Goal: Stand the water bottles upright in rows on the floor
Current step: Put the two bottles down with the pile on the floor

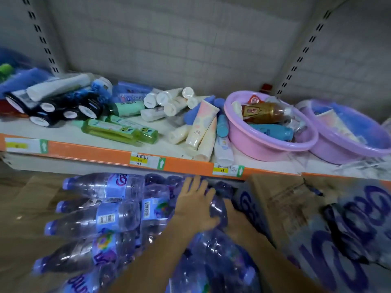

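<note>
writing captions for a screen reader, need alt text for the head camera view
Two bare hands reach into a pile of water bottles lying on their sides on the floor: the left hand spread over them, the right hand mostly hidden behind a bottle. Above, an orange-edged shelf holds scattered toiletry tubes and two pink basins; a cardboard box sits at right.

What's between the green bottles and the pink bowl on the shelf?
In the head view, a loose heap of cream and blue tubes lies between the green bottles and pink bowl.
</note>
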A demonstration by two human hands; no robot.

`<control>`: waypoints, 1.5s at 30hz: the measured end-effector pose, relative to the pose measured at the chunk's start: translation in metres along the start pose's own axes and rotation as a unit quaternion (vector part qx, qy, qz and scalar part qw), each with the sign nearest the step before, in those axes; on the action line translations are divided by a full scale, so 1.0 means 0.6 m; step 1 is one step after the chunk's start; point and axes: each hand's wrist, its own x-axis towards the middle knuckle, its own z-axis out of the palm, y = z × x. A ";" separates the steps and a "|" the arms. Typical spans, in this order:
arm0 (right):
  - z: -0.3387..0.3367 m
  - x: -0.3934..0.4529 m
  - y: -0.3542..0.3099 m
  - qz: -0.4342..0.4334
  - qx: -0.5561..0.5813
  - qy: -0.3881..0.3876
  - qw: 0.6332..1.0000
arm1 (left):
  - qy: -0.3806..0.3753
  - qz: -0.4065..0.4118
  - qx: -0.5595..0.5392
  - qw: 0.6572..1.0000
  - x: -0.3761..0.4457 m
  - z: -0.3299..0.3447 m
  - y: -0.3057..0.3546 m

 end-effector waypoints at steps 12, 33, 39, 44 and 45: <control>0.050 -0.108 0.000 -0.022 -0.069 -0.088 0.993 | -0.096 0.036 0.053 0.993 -0.053 0.007 -0.001; 0.085 -0.002 0.001 -0.172 -0.358 -0.098 0.913 | -0.161 -0.133 -0.214 0.954 -0.078 0.092 -0.034; 0.075 0.004 -0.015 -0.181 -0.502 -0.118 0.837 | -0.123 -0.105 -0.179 0.971 -0.064 0.102 -0.035; 0.072 -0.004 -0.008 -0.210 -0.473 -0.041 0.855 | -0.007 -0.098 -0.246 0.964 -0.074 0.082 -0.039; 0.068 -0.008 -0.006 -0.224 -0.469 -0.029 0.854 | 0.033 -0.103 -0.268 0.957 -0.068 0.070 -0.041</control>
